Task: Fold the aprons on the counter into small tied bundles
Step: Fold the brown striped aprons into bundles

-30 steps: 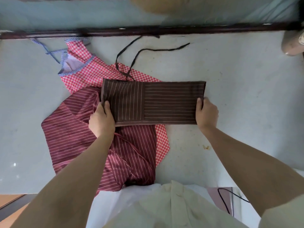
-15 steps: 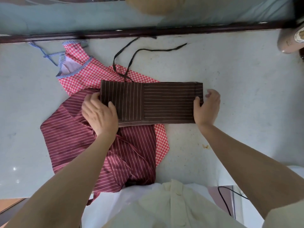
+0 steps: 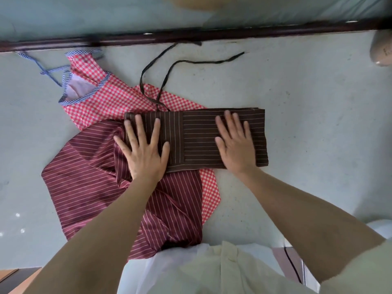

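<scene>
While flat, left hand (image 3: 144,153) and right hand (image 3: 235,145) press brown apron (image 3: 197,139).

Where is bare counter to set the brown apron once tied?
Widest bare counter lies right of the brown apron, toward the dark rail. A smaller patch lies left of the maroon apron. The middle is crowded: left hand, right hand, checked apron, ties.

One brown apron (image 3: 199,141), one maroon apron (image 3: 84,183), one checked apron (image 3: 110,102), two hands (image 3: 146,158) (image 3: 235,147)
</scene>
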Tool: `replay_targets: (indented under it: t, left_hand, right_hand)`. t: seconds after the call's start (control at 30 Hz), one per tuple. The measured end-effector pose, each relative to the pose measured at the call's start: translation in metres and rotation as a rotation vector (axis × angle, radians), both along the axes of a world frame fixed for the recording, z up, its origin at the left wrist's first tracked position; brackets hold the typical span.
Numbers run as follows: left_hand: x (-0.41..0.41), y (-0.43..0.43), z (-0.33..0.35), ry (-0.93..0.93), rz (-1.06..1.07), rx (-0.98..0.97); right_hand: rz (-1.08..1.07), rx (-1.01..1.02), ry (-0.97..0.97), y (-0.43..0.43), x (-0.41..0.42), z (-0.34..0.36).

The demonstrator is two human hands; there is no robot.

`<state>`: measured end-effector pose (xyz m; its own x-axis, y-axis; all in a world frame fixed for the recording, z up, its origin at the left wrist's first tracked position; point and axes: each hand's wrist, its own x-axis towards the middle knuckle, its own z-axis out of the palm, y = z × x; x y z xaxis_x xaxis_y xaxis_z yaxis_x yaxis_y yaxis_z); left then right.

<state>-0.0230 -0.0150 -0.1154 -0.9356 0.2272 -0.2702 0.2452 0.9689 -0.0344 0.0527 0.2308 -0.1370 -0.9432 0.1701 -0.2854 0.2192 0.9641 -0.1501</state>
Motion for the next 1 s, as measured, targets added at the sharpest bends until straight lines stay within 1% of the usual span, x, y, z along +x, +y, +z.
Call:
replay_targets:
  t: [0.07,0.17,0.23,0.27,0.3,0.37,0.4,0.43,0.5,0.63,0.73,0.8,0.83,0.9,0.97,1.0]
  left_hand:
    - [0.000,-0.001,-0.002,-0.004,0.046,0.031]
    - [-0.001,0.000,-0.006,0.002,0.047,0.046]
    - [-0.002,-0.001,-0.007,0.007,0.046,0.049]
    - [-0.001,0.000,-0.007,0.011,0.046,0.048]
    - [-0.002,0.000,-0.007,0.018,0.044,0.046]
    - [-0.001,0.000,-0.007,0.019,0.044,0.046]
    - [-0.001,0.000,-0.008,0.020,0.043,0.050]
    - [-0.001,0.000,-0.008,0.021,0.042,0.050]
    - [-0.001,-0.001,-0.008,0.021,0.036,0.040]
    - [-0.001,-0.001,-0.008,0.013,0.032,0.026]
    - [-0.002,0.000,-0.006,0.006,0.019,0.035]
    - [-0.004,0.000,-0.003,-0.012,0.014,0.044]
    - [-0.005,0.001,-0.002,-0.028,0.010,0.047]
    - [-0.005,0.001,0.006,-0.024,0.009,0.058]
    - [-0.002,0.003,0.018,0.036,0.040,0.108]
    - [0.002,0.002,0.027,0.093,0.052,0.165]
  right_hand:
    - [-0.040,0.053,0.001,0.018,0.005,0.001]
    - [-0.077,0.083,0.000,0.021,0.004,0.001]
    - [-0.140,0.055,0.021,0.009,-0.005,0.004]
    - [-0.122,0.015,0.048,-0.001,-0.011,0.007]
    - [-0.050,-0.040,0.078,-0.015,-0.018,0.011]
    - [0.164,-0.136,0.115,-0.042,-0.026,0.014]
    - [0.230,-0.156,0.120,-0.050,-0.025,0.013]
    - [0.246,-0.159,0.109,-0.051,-0.023,0.010]
    - [0.177,-0.117,0.081,-0.032,-0.013,0.004]
    - [0.073,0.040,0.006,0.027,0.009,0.003]
    - [0.035,0.042,-0.011,0.031,0.007,0.010]
    - [0.002,-0.022,0.027,0.021,-0.008,0.017]
    - [0.025,-0.069,0.048,0.015,-0.018,0.020]
    - [0.147,-0.182,0.071,-0.001,-0.045,0.031]
    - [0.221,-0.304,0.019,-0.015,-0.071,0.041]
    - [0.240,-0.344,-0.018,-0.022,-0.082,0.046]
